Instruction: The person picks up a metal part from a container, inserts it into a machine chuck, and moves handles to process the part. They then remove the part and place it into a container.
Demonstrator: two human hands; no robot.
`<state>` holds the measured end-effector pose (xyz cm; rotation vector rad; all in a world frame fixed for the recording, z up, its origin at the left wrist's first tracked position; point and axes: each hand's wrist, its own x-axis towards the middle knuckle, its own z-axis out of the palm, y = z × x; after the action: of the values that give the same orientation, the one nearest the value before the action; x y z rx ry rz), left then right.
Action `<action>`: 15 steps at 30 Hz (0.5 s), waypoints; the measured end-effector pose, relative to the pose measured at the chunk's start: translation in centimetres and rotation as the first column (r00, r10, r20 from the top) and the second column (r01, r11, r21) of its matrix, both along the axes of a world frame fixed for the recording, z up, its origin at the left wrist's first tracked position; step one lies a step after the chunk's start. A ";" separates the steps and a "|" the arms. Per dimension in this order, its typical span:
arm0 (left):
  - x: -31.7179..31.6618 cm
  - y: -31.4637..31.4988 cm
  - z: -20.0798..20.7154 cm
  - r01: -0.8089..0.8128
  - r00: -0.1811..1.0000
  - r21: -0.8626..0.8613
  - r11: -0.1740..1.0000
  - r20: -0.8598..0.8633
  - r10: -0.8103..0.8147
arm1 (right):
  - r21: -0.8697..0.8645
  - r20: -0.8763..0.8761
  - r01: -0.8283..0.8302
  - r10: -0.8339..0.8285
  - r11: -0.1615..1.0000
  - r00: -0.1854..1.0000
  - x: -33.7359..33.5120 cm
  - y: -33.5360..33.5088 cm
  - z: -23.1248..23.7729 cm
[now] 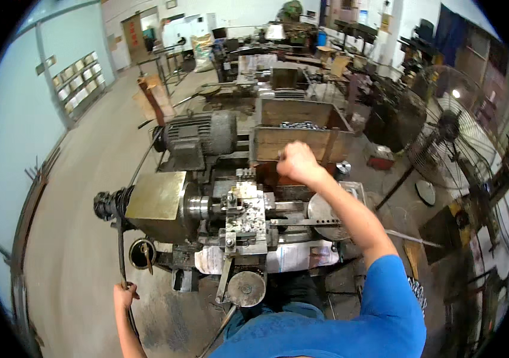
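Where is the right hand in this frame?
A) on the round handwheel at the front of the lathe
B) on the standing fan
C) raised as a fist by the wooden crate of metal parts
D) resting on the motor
C: the right hand is a closed fist up at the front edge of the wooden crate; whether it holds anything cannot be told.

The wooden box (pixel 299 132) sits just beyond the right hand (pixel 298 163); the lathe (pixel 230 215) lies below-left of it. The lever (pixel 119 250) rises from the left hand (pixel 124 294).
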<state>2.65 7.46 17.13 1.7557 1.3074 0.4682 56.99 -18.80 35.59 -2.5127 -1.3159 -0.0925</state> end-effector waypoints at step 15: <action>1.8 -1.5 -2.3 -0.183 0.982 -0.103 0.978 -0.058 0.178 | 0.400 -0.271 0.450 -0.366 0.799 0.890 -10.0 -27.2 -22.5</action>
<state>4.47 5.92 14.85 1.5751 1.5065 0.4491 46.96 -46.00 13.05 -2.2797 -0.5678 -0.2316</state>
